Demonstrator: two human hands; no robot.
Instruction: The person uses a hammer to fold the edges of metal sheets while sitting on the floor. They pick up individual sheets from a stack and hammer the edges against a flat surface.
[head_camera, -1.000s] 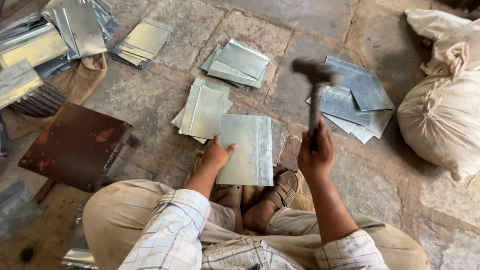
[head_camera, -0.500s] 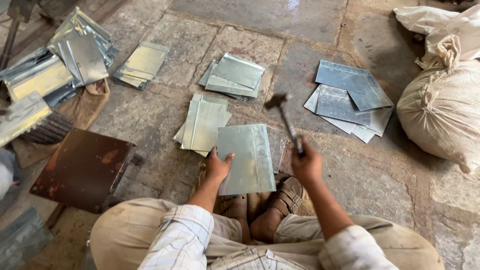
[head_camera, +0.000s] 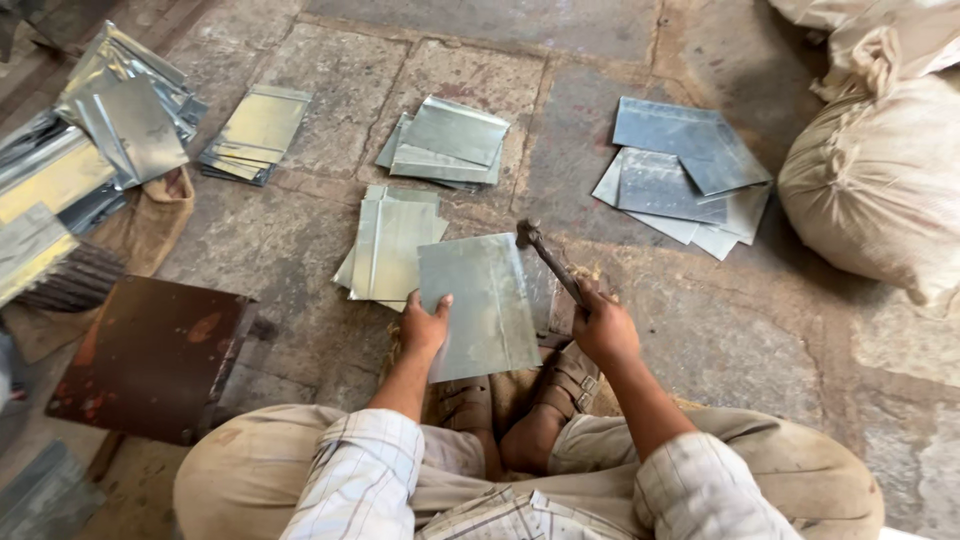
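A grey metal sheet (head_camera: 482, 300) lies flat on the stone floor in front of my crossed legs. My left hand (head_camera: 424, 325) presses on its left edge, fingers spread over the metal. My right hand (head_camera: 603, 325) grips the wooden handle of a hammer (head_camera: 548, 258). The hammer's head rests down at the sheet's upper right corner. My sandalled feet (head_camera: 560, 385) sit just under the sheet's near edge.
Stacks of cut metal sheets lie around: one just left of the sheet (head_camera: 390, 245), one further off (head_camera: 445, 140), one at the right (head_camera: 680, 175), and more at the far left (head_camera: 250, 130). A rusty plate (head_camera: 150, 355) sits at my left. Full sacks (head_camera: 880, 190) stand at the right.
The hammer, raised high a second ago, has come down onto the sheet's upper right corner. My left hand has stayed on the sheet's left edge.
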